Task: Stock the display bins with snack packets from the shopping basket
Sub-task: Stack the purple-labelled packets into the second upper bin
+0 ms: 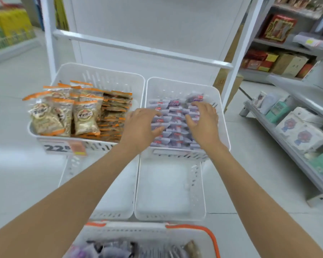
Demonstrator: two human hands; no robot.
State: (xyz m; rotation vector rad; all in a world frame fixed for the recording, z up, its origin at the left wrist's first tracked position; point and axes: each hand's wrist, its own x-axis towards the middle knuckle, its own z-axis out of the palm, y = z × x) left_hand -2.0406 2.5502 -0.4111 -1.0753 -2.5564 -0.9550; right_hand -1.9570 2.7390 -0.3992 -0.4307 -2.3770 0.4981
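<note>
Spreading both palms over glossy purple-and-white snack packets (175, 125), you have your left hand (140, 127) by the left wall and your right hand (203, 121) toward the right wall of the upper right bin (223, 116). The bin is a white plastic tub with slotted sides and rounded corners. Both hands are splayed wide, lying on the packets and gripping none. The packets lie in overlapping rows from front edge to back edge, just under the rim. Just beside it, the upper left bin (101, 73) carries crinkly clear packets with orange seals (63, 116), upright at its left and stacked flat at its right. A price tag (62, 147) hangs on its front edge. Below, two lower bins (170, 192) show bare white floors. The orange-rimmed shopping basket (212, 237) sits nearest you, with blurred dark packets inside.
</note>
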